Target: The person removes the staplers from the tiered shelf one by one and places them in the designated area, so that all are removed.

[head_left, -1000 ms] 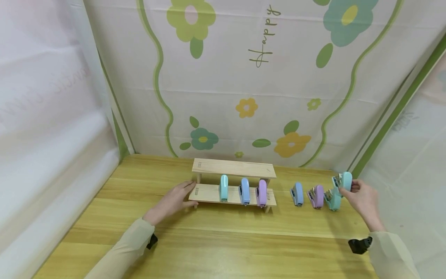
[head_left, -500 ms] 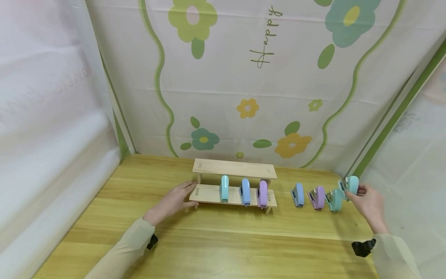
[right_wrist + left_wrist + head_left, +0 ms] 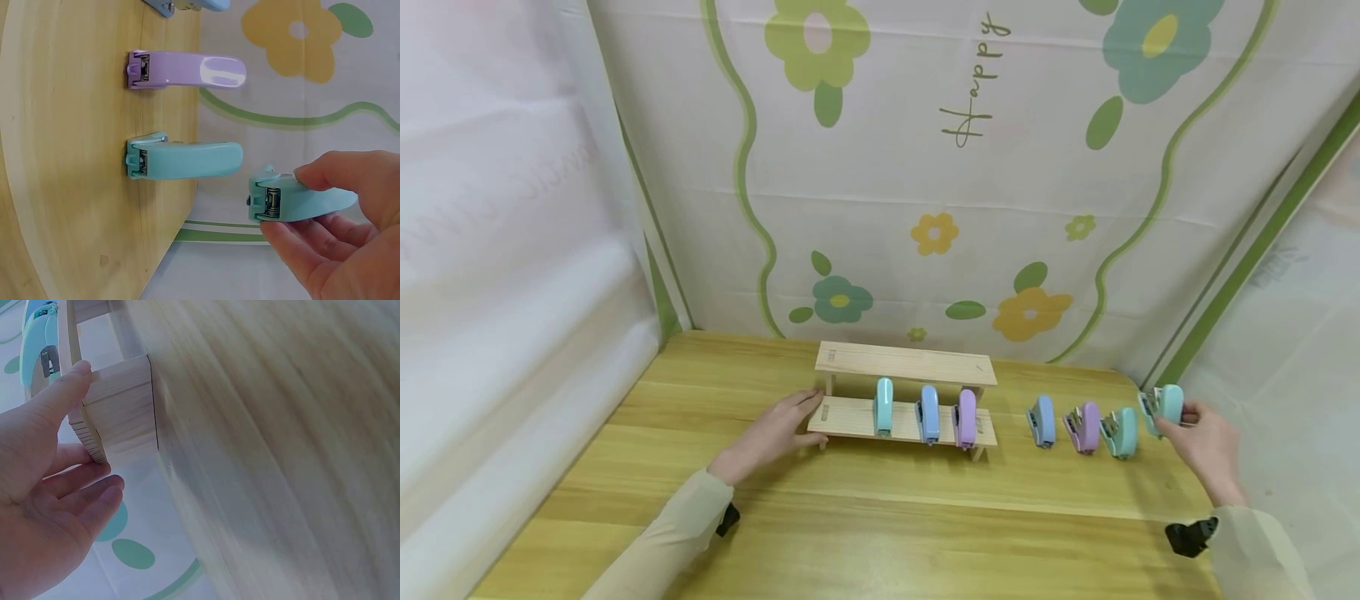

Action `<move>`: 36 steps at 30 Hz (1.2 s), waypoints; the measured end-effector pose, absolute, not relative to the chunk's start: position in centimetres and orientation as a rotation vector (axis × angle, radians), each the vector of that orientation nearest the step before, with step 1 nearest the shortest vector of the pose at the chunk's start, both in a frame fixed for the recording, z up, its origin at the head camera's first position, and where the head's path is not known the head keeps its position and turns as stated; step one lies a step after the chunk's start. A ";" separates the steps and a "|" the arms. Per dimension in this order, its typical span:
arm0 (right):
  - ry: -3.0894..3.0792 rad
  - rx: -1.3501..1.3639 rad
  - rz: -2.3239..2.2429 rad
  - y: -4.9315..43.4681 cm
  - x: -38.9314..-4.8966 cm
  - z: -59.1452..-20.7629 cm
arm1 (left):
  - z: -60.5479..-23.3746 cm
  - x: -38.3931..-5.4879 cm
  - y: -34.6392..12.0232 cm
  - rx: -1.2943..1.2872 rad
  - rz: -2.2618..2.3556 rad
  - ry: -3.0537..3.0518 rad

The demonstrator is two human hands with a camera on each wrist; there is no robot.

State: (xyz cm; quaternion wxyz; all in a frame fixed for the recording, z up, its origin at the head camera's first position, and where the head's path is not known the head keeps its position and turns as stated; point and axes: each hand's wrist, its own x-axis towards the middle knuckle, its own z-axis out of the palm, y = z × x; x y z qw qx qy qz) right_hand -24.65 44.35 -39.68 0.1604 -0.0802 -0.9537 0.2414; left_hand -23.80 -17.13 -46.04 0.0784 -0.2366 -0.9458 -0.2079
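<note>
My right hand (image 3: pixel 1208 442) pinches a turquoise mini stapler (image 3: pixel 306 199) between thumb and fingers. In the right wrist view its hinge end hangs apart from the tabletop. Beside it, a second turquoise stapler (image 3: pixel 1120 433) stands upright on the table, then a purple one (image 3: pixel 1084 427) and a blue one (image 3: pixel 1042 421) further left. At the left end of a two-step wooden rack (image 3: pixel 842 417), my left hand (image 3: pixel 775 432) holds the lower board, thumb at its front edge and fingers at the far side. Turquoise (image 3: pixel 883 407), blue (image 3: pixel 929 413) and purple (image 3: pixel 966 418) staplers stand on that lower step.
The rack's upper step (image 3: pixel 902 362) is bare. Behind the wooden table (image 3: pixel 880 533) hangs a white flowered cloth (image 3: pixel 865 175). More cloth walls stand at the left and right, the right one (image 3: pixel 1285 358) close by my right hand.
My right hand has moved right and slightly down with the turquoise stapler, from over the standing turquoise one to its right. The left hand and rack have stayed in place.
</note>
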 end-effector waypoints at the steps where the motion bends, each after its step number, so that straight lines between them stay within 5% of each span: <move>1: -2.721 -0.228 0.689 44.5 -24.7 -39.8 | -46.1 -23.8 -17.1 -0.708 -0.621 -2.835; 36: -2.816 -0.309 0.730 47.3 -26.2 -43.1 | -46.1 -23.9 -17.1 -0.716 -0.615 -2.820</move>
